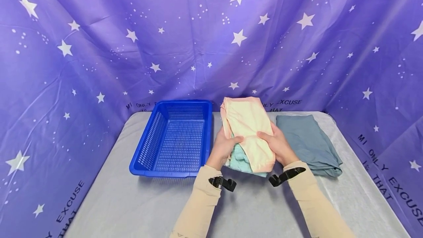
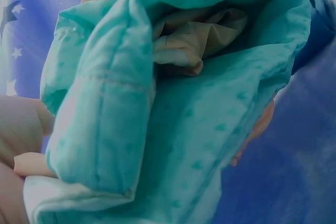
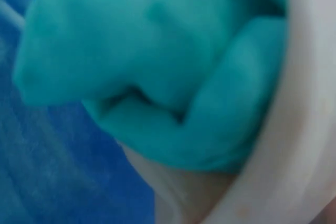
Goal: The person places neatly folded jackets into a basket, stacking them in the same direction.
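Observation:
Both hands hold a folded bundle of clothes up over the table, between the basket and the grey-blue cloth. On top of it is a pale peach garment (image 1: 249,120); a teal garment (image 1: 240,161) shows from under its near left side. My left hand (image 1: 224,146) grips the left edge, thumb on top. The right side is in the grip of my right hand (image 1: 279,142), its thumb also pressing the peach fabric and its other fingers hidden beneath. Close up in the left wrist view, the teal fabric (image 2: 194,129) has small dark prints and loose folds. Teal cloth (image 3: 131,40) fills much of the right wrist view.
To the left stands a blue plastic basket (image 1: 170,174) with perforated walls and a bare bottom. A folded grey-blue cloth (image 1: 304,142) lies at the right on the light grey table (image 1: 148,208). Behind and at both sides hangs a purple star-print curtain (image 1: 198,47).

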`<state>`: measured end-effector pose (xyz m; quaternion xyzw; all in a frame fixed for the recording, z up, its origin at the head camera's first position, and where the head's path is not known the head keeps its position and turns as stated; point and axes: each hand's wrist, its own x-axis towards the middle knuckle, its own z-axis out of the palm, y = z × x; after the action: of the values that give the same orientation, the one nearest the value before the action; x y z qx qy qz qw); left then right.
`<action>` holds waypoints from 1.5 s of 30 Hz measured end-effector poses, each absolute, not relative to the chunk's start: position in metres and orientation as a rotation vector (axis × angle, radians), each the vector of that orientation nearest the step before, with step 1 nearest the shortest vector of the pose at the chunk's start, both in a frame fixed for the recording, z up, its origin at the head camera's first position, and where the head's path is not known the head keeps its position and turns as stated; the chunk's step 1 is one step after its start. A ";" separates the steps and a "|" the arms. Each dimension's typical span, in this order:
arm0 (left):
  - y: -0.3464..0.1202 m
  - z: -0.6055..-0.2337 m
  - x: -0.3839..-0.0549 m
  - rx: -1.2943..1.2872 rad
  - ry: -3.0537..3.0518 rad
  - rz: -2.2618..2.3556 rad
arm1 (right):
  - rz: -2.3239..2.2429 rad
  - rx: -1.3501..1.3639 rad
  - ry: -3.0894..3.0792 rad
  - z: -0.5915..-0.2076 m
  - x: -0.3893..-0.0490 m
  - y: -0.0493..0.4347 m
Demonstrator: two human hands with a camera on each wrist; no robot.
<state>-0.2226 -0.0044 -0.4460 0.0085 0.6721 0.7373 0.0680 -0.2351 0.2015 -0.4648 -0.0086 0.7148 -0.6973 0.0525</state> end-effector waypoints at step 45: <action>-0.144 -0.392 -0.233 0.133 2.024 2.116 | -2.082 -0.354 2.028 -0.404 -0.240 0.089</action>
<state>-0.2327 -0.1442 -0.3918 0.0450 0.6867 0.7180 0.1048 -0.2400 0.0892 -0.4043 -0.1202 0.6888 -0.7069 0.1066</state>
